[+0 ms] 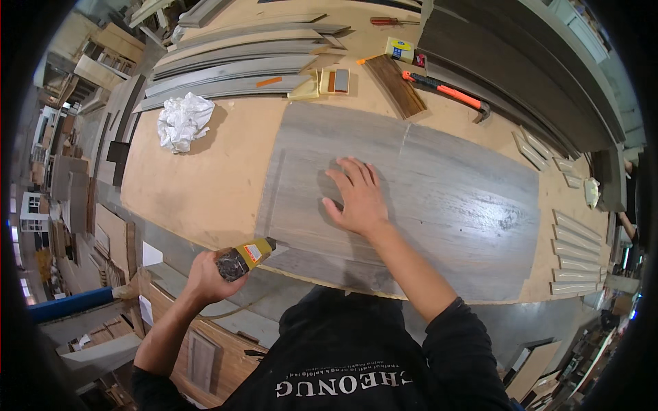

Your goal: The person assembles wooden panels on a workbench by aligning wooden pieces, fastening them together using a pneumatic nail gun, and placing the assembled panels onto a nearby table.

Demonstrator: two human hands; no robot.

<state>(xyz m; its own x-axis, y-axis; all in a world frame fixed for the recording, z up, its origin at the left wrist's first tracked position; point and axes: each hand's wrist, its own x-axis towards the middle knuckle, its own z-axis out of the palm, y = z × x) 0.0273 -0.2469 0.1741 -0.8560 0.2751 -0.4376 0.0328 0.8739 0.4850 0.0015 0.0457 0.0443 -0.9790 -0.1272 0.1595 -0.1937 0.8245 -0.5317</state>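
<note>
A grey wood-grain panel [439, 205] lies flat on the tan worktable, its near edge facing me. My left hand [212, 275] is wrapped round a yellow-and-black tool [251, 255] with a short dark tip, beside the panel's near left corner; its exact kind I cannot make out. The tip points right, over or close to that corner. On or just above the panel's middle, my right hand [359, 198] has its fingers spread and holds nothing. Whether the palm presses on the surface I cannot tell.
Crumpled white cloth [184, 122] and grey strips [233, 65] lie left of the panel and behind it. Beyond its far edge are a brown wood block [395, 85], an orange-handled hammer [445, 92] and a screwdriver [394, 21]. Small pale mouldings [577, 253] line the right.
</note>
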